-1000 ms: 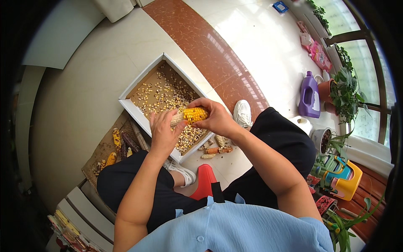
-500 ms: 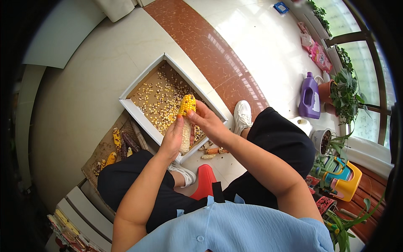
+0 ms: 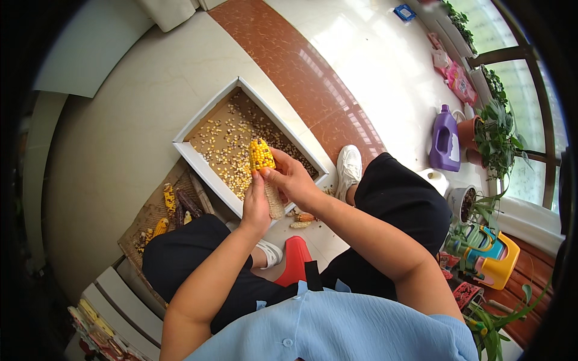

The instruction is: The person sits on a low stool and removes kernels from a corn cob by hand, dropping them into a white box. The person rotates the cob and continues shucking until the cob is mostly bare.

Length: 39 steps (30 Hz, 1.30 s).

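Both hands grip one corn cob [image 3: 261, 155] over the near side of a shallow cardboard box [image 3: 208, 170]. Yellow kernels with a few dark ones cover its far end; the near part is bare and pale. My left hand [image 3: 257, 204] is closed round the stripped part from the left, its thumb at the edge of the kernels. From the right, my right hand [image 3: 293, 180] wraps the cob, its thumb pressing beside the left one. Loose yellow, white and purple kernels [image 3: 224, 144] lie scattered across the box floor.
Unshelled cobs [image 3: 161, 227], yellow and dark purple, lie on a woven mat [image 3: 135, 243] at the left. Stripped cobs [image 3: 302, 224] rest on the floor by the box's near corner. A red stool [image 3: 295, 259] shows between my legs. Right stand a purple bottle [image 3: 445, 141] and potted plants [image 3: 497, 138].
The cob has tilted, its kernelled tip swinging left and its bare end right. My left hand has shifted slightly right, and both thumbs now meet at the kernel edge.
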{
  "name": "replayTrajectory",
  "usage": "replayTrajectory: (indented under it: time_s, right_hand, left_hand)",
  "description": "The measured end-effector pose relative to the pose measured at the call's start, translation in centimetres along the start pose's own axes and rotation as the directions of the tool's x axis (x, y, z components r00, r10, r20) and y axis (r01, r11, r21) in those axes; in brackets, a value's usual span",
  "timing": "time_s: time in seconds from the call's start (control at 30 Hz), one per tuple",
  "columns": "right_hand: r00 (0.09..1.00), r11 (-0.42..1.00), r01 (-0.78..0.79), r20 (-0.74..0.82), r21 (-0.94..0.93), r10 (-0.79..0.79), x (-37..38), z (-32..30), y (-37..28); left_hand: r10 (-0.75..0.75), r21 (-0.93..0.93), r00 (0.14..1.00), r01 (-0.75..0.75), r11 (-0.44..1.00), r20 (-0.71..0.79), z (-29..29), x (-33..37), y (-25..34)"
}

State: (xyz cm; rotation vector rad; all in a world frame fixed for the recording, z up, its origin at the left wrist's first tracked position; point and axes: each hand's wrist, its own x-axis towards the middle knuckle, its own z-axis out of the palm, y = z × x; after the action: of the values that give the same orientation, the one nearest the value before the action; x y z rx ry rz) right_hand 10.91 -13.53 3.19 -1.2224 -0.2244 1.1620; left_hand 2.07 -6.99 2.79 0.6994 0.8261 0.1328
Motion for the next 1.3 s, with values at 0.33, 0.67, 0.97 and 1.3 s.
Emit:
replayTrajectory:
  time_s: [0.33, 0.67, 0.97, 1.3]
  right_hand:
    - [0.985, 0.988, -0.152, 0.076, -0.024, 0.153, 0.5, -0.5, 0.1]
    - [0.999, 0.998, 0.034, 0.045, -0.062, -0.031, 1.0, 0.2, 2.1]
    - [1.0, 0.99, 0.007, 0.012, 0.139, -0.009, 0.8, 0.4, 1.8]
    - [0.996, 0.994, 0.088, 0.023, -0.064, -0.087, 1.0, 0.1, 3.3]
  left_hand:
    - [-0.006, -0.028, 0.999, 0.007, 1.0, 0.032, -0.9, -0.5, 0.0]
    - [0.101, 0.063, 0.995, -0.1, 0.993, -0.002, -1.8, 0.0, -1.6]
    - [0.147, 0.25, 0.989, -0.138, 0.958, -0.019, -1.1, -0.5, -1.5]
    - [0.134, 0.127, 0.99, -0.127, 0.984, -0.046, -0.9, -0.4, -2.0]
